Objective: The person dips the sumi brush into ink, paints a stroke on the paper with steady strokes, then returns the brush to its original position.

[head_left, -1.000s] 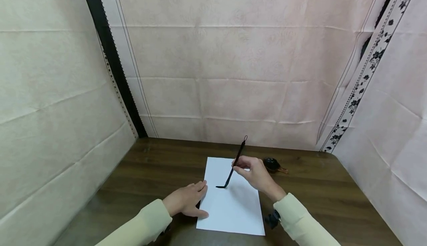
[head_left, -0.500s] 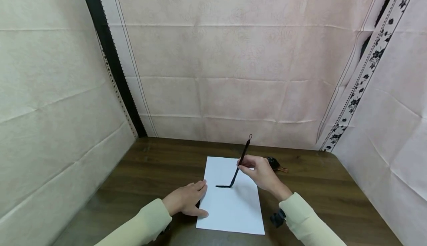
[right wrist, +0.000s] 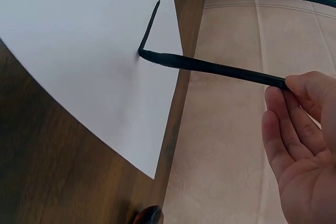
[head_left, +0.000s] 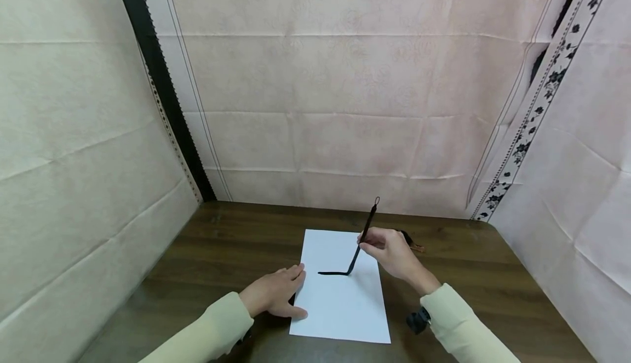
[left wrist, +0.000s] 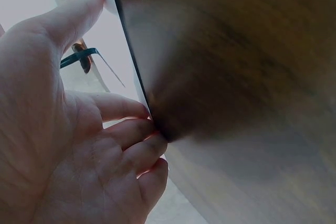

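Note:
A white sheet of paper lies on the wooden table. My right hand pinches a dark writing brush by its handle, which leans up and to the right with a small loop on top. The brush's tip meets the paper at the right end of a black ink stroke. In the right wrist view the brush is held between thumb and fingertips, its bristles bent at the stroke. My left hand rests on the paper's left edge, fingers extended; the left wrist view shows its palm side.
A dark, rounded object with a brownish end sits on the table behind the right hand, mostly hidden. Pale cloth hangs behind the table and at both sides. A dark wrist device is under the right sleeve.
My right hand and the brush have moved steadily to the right, and the horizontal black stroke has grown longer that way. The left hand has stayed on the paper's edge.

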`<action>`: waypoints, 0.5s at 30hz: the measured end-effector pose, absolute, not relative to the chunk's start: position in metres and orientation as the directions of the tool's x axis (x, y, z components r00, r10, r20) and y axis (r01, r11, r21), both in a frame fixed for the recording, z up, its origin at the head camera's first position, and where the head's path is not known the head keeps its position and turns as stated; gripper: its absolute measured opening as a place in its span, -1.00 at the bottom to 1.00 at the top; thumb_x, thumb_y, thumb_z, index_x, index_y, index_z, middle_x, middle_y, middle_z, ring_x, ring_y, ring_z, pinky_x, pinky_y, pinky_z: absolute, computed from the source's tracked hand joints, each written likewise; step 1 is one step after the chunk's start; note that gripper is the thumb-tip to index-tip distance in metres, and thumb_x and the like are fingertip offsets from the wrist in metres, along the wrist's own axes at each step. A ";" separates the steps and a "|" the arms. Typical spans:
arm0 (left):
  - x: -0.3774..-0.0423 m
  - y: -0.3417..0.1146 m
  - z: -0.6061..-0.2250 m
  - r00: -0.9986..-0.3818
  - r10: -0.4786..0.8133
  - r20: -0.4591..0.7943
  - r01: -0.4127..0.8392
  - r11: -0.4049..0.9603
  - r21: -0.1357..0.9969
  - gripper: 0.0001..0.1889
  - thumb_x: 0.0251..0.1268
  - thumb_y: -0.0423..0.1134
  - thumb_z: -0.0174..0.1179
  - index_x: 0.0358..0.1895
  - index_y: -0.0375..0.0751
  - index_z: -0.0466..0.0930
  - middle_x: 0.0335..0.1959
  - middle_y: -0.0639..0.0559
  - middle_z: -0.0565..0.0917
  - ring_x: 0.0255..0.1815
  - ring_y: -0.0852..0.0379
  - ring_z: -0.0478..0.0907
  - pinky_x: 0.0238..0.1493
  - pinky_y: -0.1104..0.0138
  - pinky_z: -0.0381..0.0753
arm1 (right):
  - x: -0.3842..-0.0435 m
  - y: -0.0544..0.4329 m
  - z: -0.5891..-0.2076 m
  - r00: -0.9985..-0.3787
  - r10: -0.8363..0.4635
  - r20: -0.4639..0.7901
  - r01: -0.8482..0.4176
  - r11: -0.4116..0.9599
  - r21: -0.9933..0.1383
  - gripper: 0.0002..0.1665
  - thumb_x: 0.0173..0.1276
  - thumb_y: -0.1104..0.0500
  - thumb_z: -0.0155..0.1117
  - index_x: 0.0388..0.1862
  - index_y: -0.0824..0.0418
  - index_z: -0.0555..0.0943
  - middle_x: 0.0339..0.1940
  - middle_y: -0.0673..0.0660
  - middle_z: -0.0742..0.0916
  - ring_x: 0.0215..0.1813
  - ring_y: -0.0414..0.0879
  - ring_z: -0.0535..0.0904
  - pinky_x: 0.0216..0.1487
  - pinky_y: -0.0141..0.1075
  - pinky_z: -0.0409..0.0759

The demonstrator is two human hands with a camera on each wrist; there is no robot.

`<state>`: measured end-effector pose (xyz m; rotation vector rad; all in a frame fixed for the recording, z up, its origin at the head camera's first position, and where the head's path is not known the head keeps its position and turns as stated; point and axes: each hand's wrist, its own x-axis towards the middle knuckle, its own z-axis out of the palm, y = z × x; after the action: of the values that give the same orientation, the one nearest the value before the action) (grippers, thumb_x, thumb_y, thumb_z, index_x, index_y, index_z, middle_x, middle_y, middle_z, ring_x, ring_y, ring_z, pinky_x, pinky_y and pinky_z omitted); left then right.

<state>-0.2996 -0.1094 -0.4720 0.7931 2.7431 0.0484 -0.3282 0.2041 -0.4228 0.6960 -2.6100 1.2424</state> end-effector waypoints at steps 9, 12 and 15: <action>-0.298 -0.108 -0.469 -0.814 0.515 -0.269 0.507 0.856 0.106 0.03 0.28 0.41 0.30 0.66 -0.15 0.25 0.73 -0.07 0.21 0.73 -0.02 0.19 0.69 0.05 0.26 | -0.326 0.211 -0.419 -0.886 -0.320 0.336 -0.463 0.576 -0.674 -0.81 0.45 0.27 0.44 -0.02 0.08 0.79 -0.09 0.04 0.87 -0.09 -0.15 0.79 -0.03 -0.32 0.79; -0.298 -0.108 -0.469 -0.814 0.515 -0.268 0.507 0.856 0.103 0.03 0.28 0.41 0.31 0.65 -0.15 0.26 0.73 -0.07 0.22 0.73 -0.02 0.20 0.69 0.04 0.27 | -0.326 0.214 -0.418 -0.889 -0.319 0.328 -0.457 0.584 -0.671 -0.82 0.45 0.27 0.43 -0.01 0.09 0.79 -0.09 0.05 0.87 -0.10 -0.15 0.79 -0.04 -0.29 0.79; -0.298 -0.108 -0.469 -0.814 0.515 -0.269 0.509 0.855 0.100 0.03 0.28 0.41 0.30 0.65 -0.15 0.26 0.72 -0.08 0.22 0.72 -0.03 0.21 0.69 0.04 0.27 | -0.325 0.217 -0.418 -0.892 -0.320 0.321 -0.452 0.593 -0.666 -0.82 0.46 0.27 0.42 -0.01 0.09 0.79 -0.08 0.07 0.87 -0.09 -0.15 0.79 -0.03 -0.26 0.80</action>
<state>-0.2976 -0.1082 -0.4688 0.7749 2.7444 0.0336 -0.3251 0.2171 -0.4180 0.6484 -2.6518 1.1793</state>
